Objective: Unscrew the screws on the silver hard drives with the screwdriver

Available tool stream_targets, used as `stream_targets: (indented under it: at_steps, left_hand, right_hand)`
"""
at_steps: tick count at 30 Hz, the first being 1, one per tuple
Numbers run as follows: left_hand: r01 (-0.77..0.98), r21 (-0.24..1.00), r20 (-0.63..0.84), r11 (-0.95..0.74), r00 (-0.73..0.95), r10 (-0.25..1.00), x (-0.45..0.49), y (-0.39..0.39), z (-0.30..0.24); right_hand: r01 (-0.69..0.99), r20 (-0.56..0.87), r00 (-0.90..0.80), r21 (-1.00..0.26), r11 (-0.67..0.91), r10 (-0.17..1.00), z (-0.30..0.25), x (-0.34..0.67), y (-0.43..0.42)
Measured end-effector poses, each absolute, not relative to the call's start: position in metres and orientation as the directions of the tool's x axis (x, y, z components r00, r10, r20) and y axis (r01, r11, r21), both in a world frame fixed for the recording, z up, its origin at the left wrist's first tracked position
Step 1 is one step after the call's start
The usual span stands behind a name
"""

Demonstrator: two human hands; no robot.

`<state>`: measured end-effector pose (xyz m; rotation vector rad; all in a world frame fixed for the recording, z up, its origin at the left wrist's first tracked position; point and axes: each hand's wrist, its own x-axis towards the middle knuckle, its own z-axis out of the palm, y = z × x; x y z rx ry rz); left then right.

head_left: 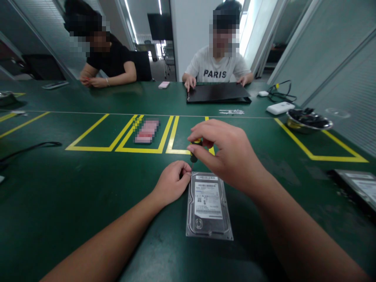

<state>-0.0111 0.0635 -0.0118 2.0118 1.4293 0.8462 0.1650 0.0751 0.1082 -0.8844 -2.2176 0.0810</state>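
Observation:
A silver hard drive (205, 199) lies flat on the green table, its white label facing up. My right hand (229, 152) is over the drive's far end, thumb and fingers closed on the black and yellow handle of a screwdriver (194, 154). The screwdriver stands nearly upright, its thin shaft pointing down at the drive's far left corner. At that same corner, my left hand (173, 182) has thumb and fingers pinched together beside the shaft. Whether they grip the drive's edge, the shaft or a small part is hidden.
Another drive (360, 184) lies at the right edge. A metal bowl (308, 122) holds dark parts, near a white box (280, 107) and a black cable (283, 92). A pink phone-like item (147, 131) lies within yellow tape. Across sit two people, one handling a black laptop-like panel (219, 93).

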Motion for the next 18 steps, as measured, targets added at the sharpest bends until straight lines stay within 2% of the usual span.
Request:
stream_targets:
  at_steps: [18]
  left_hand:
    - [0.622,0.724,0.183,-0.299,0.244,0.952,-0.0122,0.0637,-0.0141]
  right_hand:
    - [0.573,0.609,-0.499,-0.301,0.762,0.616,0.1085,0.1658,0.0766]
